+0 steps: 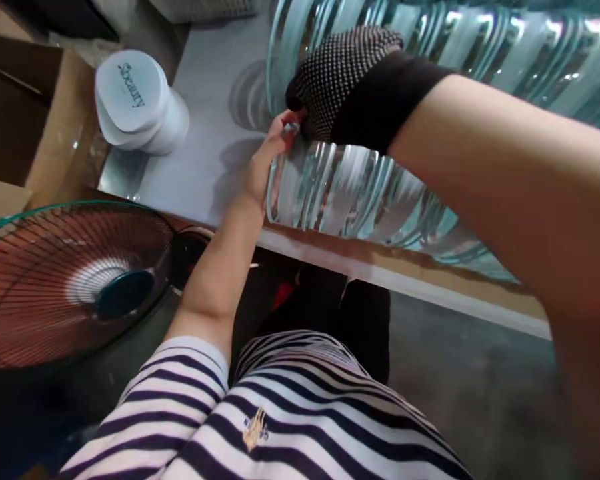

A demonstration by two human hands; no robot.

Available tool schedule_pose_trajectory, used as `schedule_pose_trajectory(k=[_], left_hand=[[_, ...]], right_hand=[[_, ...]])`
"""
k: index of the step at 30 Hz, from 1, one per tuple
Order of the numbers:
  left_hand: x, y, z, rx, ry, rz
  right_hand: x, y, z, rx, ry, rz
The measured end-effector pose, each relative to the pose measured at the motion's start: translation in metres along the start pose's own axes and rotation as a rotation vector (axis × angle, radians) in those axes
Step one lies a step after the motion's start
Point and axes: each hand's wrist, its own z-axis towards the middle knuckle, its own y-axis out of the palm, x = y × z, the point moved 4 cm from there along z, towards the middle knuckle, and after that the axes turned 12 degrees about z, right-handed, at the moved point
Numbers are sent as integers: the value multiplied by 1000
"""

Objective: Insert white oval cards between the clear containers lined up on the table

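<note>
My left hand [279, 137] is bare and closed, its fingertips pinching something small and shiny at the left end of the glass rows. Over the same spot is my right hand [347, 83], in a dark knit glove with pale dots. Its fingers curl down and almost meet the left fingertips; what they grip is hidden. Clear round glass pieces [350, 190] stand on edge, packed side by side in a row along the table's near edge. Behind them runs a second row of larger glass pieces [473, 47], partly covered by my right hand.
A stack of white rounded pieces with green lettering [130, 93] lies on the white tabletop [200, 127] at left. Beyond it is an open cardboard box [65, 120]. A fan with a wire guard [80, 287] stands at lower left, close to my left arm.
</note>
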Motion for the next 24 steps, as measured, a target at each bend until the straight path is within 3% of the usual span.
schedule_pose_trajectory(k=[4, 7, 9, 13, 17, 24], left_hand=[[15, 3, -10, -129, 150, -160], [16, 9, -10, -196, 126, -285], [15, 12, -7, -205, 78, -357], [15, 14, -3, -180, 73, -410], [16, 13, -1, -172, 71, -373], [15, 14, -1, -191, 47, -307]], right_hand=[[-14, -11, -23, 144, 89, 39], [-45, -6, -65, 265, 156, 154], [-75, 12, -94, 270, 177, 147], [-121, 72, -130, 172, 182, 121], [-125, 110, -136, 161, 203, 140], [-123, 122, -132, 125, 138, 119]])
